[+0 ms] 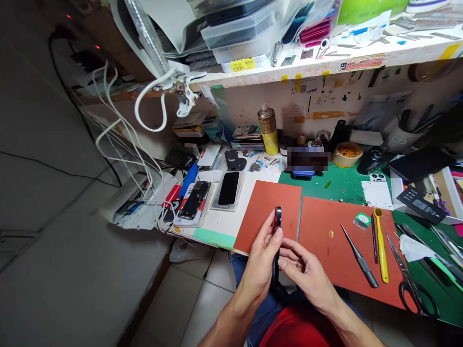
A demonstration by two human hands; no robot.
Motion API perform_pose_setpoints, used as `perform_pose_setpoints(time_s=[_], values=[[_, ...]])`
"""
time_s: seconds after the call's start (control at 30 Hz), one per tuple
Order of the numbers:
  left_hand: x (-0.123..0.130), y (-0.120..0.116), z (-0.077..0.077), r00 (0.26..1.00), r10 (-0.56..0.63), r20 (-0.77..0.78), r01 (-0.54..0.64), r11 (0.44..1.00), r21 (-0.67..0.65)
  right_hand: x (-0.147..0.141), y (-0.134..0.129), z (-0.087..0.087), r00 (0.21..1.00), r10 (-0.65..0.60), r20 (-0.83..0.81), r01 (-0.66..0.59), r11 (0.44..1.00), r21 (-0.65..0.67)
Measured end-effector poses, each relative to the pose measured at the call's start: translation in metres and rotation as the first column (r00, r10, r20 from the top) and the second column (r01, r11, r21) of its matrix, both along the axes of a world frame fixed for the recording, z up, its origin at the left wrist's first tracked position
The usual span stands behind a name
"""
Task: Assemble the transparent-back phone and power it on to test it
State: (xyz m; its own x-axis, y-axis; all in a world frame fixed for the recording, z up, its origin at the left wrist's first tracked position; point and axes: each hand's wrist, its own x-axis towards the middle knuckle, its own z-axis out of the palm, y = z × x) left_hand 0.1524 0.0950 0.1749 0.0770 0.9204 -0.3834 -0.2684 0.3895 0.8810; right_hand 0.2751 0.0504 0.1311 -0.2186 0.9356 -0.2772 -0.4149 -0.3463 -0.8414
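Note:
A dark smartphone [278, 218] is held edge-on over the front of the bench, its narrow side turned up towards me. My left hand [263, 250] is closed around it, with the thumb along the near edge. My right hand [306, 272] is at the phone's lower right side, fingers curled and fingertips against or very close to it; the exact contact is partly hidden. Below lie two red-brown work mats, the left mat [262, 200] and the right mat [321, 231]. On the right one rest a grey pointed tool [360, 258], a yellow-handled tool [381, 248] and black-handled scissors [407, 282].
Left of the mats lie an opened phone [195, 200] and a black-screened phone [228, 189] on a clear case. A spray can [267, 129] stands at the back. White cables [126, 130] hang at left. A loaded shelf [307, 70] overhangs the bench.

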Motion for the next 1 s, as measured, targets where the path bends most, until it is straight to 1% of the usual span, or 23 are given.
perform_pose_setpoints(time_s=[0.17,0.27,0.43,0.53,0.7,0.77,0.87,1.0], values=[[0.002,0.004,0.001,0.999,0.013,0.032,-0.011,0.999,-0.046,0.004,0.002,-0.003,1.000,0.005,0.000,-0.005,1.000,0.000],[0.003,0.004,0.003,1.000,0.012,0.028,-0.010,0.998,-0.060,0.006,0.004,-0.001,1.000,0.004,0.016,-0.004,1.000,-0.005],[0.005,0.002,0.001,1.000,-0.017,0.023,0.020,0.995,-0.095,0.009,0.007,0.011,0.992,0.028,0.125,-0.028,1.000,0.000],[0.005,0.001,-0.002,0.999,-0.035,0.022,0.037,0.996,-0.081,0.010,0.009,0.019,0.980,0.027,0.196,-0.033,0.999,0.027],[0.008,0.001,-0.002,0.999,-0.036,0.004,0.036,0.998,-0.042,0.012,0.007,0.023,0.966,0.017,0.259,-0.039,0.996,0.077],[0.009,0.001,0.001,1.000,-0.027,0.013,0.027,0.999,-0.032,0.013,0.006,0.023,0.955,0.006,0.298,-0.043,0.992,0.118],[0.011,0.001,0.005,0.997,-0.019,0.069,0.021,1.000,-0.022,0.015,0.004,0.022,0.924,-0.024,0.382,-0.043,0.985,0.166],[0.012,-0.001,0.005,0.991,0.003,0.133,0.003,0.999,-0.050,0.015,0.000,0.017,0.866,-0.050,0.497,-0.037,0.986,0.164]])
